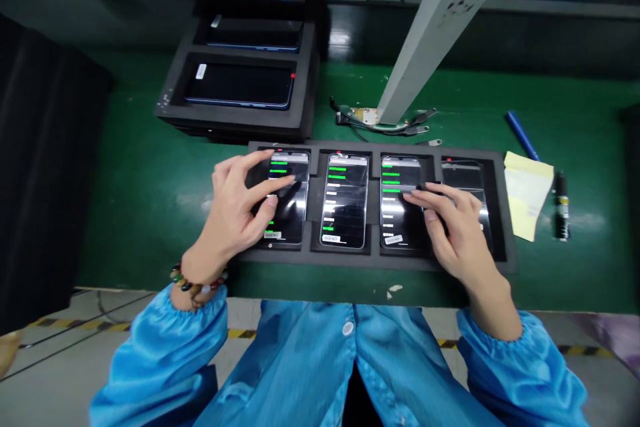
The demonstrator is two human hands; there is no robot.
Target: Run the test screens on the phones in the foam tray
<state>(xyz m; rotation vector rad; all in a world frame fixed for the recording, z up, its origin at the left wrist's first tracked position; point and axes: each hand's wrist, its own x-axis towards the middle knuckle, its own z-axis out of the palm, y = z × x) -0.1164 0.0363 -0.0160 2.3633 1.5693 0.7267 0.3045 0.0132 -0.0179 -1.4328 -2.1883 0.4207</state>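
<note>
Several smartphones lie screen up in a black foam tray (280,255) in front of me. My left hand (240,203) is over the leftmost phone (290,213), its fingers spread and a fingertip at the lit screen. Beside it, the second phone (345,207) shows a list with green and white lines, and no hand is on it. My right hand (457,223) reaches over the third phone (400,213), fingers extended, with fingertips at its screen. That same hand partly covers the rightmost phone (463,173), whose screen looks mostly dark. Neither hand grips anything.
A stack of foam trays (170,90) with dark-screened phones stands at the back left. Cables (415,125) lie by the foot of a slanted white post (425,27). Yellow paper (527,193), a blue pen (521,135) and a black marker (562,207) lie at right on the green table (605,267).
</note>
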